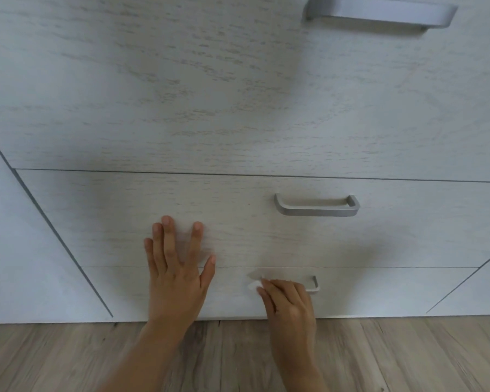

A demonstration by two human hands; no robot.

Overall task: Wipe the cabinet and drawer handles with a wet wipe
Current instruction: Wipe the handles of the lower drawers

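Low on the cabinet, three pale wood-grain drawer fronts are seen one above the other, each with a grey metal handle. The wet wipe (253,285) is held in the right hand (290,304), whose fingers are curled round it. The wipe is pressed against the left part of the bottom handle (314,287), and only a small white corner of it is seen beyond the fingertips. The right end of this handle is left uncovered, while its left end is hidden behind the hand and the wipe.

The left hand (176,267) is laid flat and nothing is held in it. Its straight, slightly spread fingers are placed on the middle drawer front (111,210), and its palm is placed across the seam above the bottom drawer front (125,292). It is kept apart from the right hand, to the left of it.

The middle handle (317,206) is not touched by either hand; the top handle (379,11) is seen at the upper edge, on the tall upper front (210,94). A wooden floor (68,357) is seen just under the cabinet; both forearms are stretched over it.
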